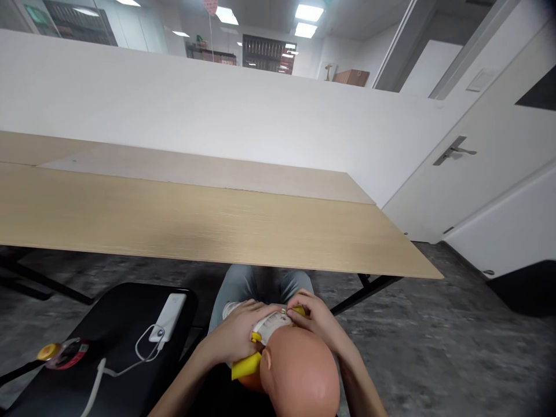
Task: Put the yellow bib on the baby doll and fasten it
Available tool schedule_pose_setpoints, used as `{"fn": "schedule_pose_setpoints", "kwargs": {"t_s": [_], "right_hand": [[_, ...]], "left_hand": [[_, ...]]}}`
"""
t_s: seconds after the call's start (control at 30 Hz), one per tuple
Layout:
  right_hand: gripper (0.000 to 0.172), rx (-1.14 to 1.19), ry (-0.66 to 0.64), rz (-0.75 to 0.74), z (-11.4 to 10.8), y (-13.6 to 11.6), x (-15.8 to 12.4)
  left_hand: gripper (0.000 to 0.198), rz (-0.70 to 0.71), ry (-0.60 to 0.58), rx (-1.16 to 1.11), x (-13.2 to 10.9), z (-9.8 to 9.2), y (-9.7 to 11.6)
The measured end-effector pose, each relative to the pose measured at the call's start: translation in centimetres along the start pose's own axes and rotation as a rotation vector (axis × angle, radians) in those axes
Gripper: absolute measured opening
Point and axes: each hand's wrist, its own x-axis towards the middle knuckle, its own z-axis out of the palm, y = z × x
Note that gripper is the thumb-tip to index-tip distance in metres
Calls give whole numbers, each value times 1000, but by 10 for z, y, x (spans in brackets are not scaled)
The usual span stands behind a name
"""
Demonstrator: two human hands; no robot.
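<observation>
You are holding a bald doll (299, 375) low at six o'clock, right over your jeans (260, 284). Your left hand (234, 335) is clenching its white collar (270, 324) from one side, and your right hand (319, 319) is closing on the same collar from the other, fingertips (295, 302) pinching beside a tiny fastening that is too small to make out. Neither hand is released. A yellow garment (247, 366) is showing just under your left hand.

Over at eight o'clock, a black seat (113, 313) is carrying a white power bank (168, 315), with a white cable (143, 350) looping off it; you are getting no readable brand from here. Near the seat's edge, a round red-and-yellow disc (63, 353) is lying with its print too blurred to read.

At twelve o'clock, a pale wood desk (195, 226) is running across your view on black legs (365, 294), backed by a white partition (174, 98). At two o'clock, a white door (490, 179) is showing a metal lever handle (454, 150). Mottled grey floor (412, 336) is spreading out at four o'clock, while ceiling lights (308, 13) are glowing far off above a dark bookcase (267, 53).
</observation>
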Motion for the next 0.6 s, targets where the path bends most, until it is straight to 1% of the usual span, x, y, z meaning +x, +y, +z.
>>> {"fn": "schedule_pose_setpoints", "kwargs": {"t_s": [0.17,0.3,0.43,0.6], "right_hand": [[13,-19,-21,2,2,13,4],[12,-64,-22,-23,5,17,8],[13,-71,-24,-7,9,15,9],[23,-39,-48,-9,9,8,9]], "left_hand": [[72,-1,-7,-5,2,4,-1],[72,-5,2,-3,0,3,1],[71,-10,-4,-13,0,-1,4],[72,-13,-15,10,1,0,1]]}}
